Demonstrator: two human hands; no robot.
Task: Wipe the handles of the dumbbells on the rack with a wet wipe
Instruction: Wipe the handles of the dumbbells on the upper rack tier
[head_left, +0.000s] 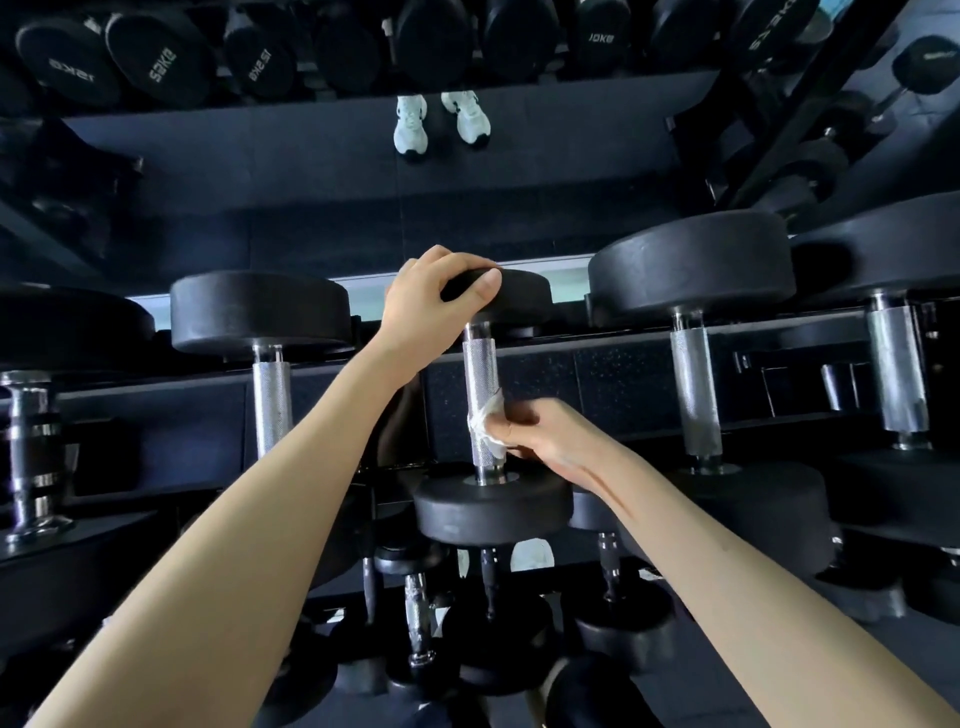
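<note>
A black dumbbell lies on the rack in the middle of the view, its knurled metal handle (479, 369) running away from me between a near head (493, 512) and a far head (519, 291). My left hand (434, 304) grips the far head from the left, thumb over its rim. My right hand (550, 436) pinches a white wet wipe (485, 423) that wraps the lower part of the handle.
More black dumbbells lie on the same shelf: one on the left (270, 395), larger ones on the right (693, 384) and far right (896, 374). A chrome dumbbell (31, 452) sits at the left edge. A mirror behind reflects weights and white shoes (441, 122). Lower shelves hold smaller dumbbells (488, 613).
</note>
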